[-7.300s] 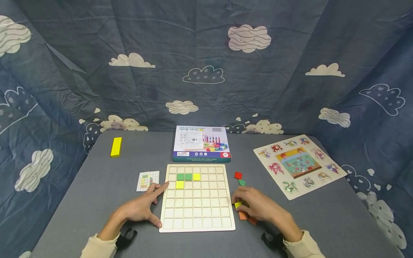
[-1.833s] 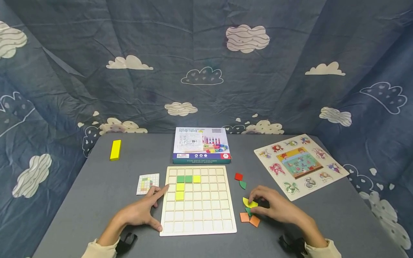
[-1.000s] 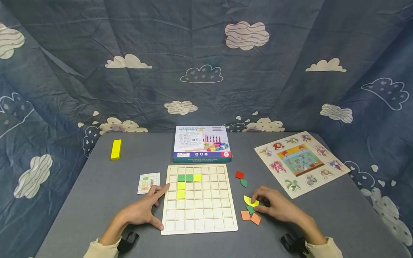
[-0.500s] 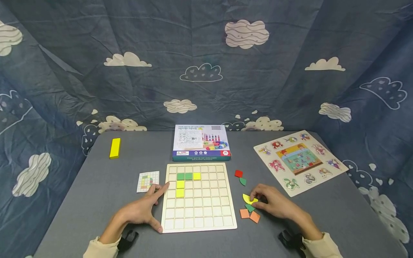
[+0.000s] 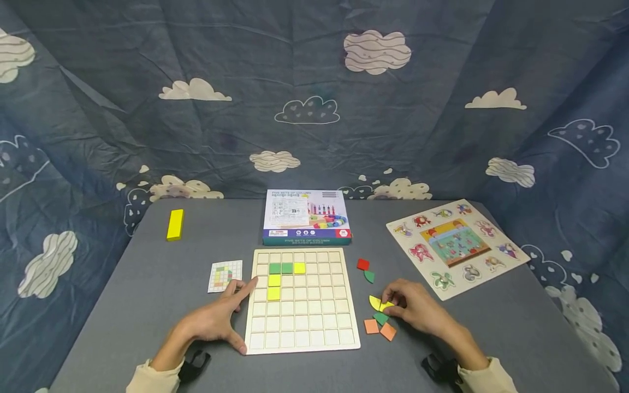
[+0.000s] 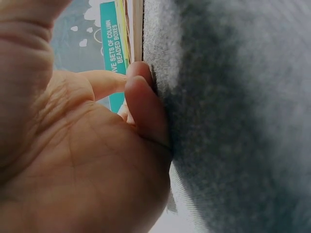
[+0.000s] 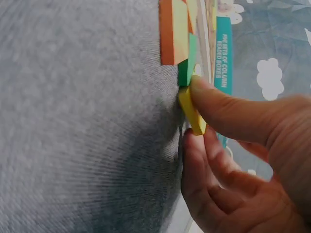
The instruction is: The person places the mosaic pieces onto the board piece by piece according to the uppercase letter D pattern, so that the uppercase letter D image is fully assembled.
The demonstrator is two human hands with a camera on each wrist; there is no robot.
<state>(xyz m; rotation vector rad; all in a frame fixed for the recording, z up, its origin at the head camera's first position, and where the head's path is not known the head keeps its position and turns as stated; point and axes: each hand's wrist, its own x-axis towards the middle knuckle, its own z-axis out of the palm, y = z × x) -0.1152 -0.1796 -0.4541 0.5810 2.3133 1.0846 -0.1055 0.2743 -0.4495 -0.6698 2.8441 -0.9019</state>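
The wooden grid board (image 5: 314, 325) lies mid-table with two green square tiles (image 5: 281, 268) and three yellow square tiles (image 5: 273, 293) in its cells. My left hand (image 5: 211, 319) spreads along the board's left side, index fingertip and thumb at its edge. Right of the board, my right hand (image 5: 417, 305) pinches a yellow tile (image 7: 194, 112) between thumb and fingers, low over the cloth. A second yellow tile with a curved edge (image 5: 374, 302) lies against it. Just below are a green tile (image 5: 380, 318) and two orange square tiles (image 5: 372, 326).
A red tile (image 5: 362, 264) and a green quarter-round tile (image 5: 369, 277) lie farther back. A pattern card (image 5: 225, 276) sits left of the board. Behind stand a beaded-box package (image 5: 307, 218), a yellow block (image 5: 174, 225) at left and a picture puzzle (image 5: 457, 248) at right.
Since the oldest frame, another yellow square has appeared in the board's left column. My right hand has moved right, and the yellow tile it pinches has shifted slightly against its neighbour. The left hand stays.
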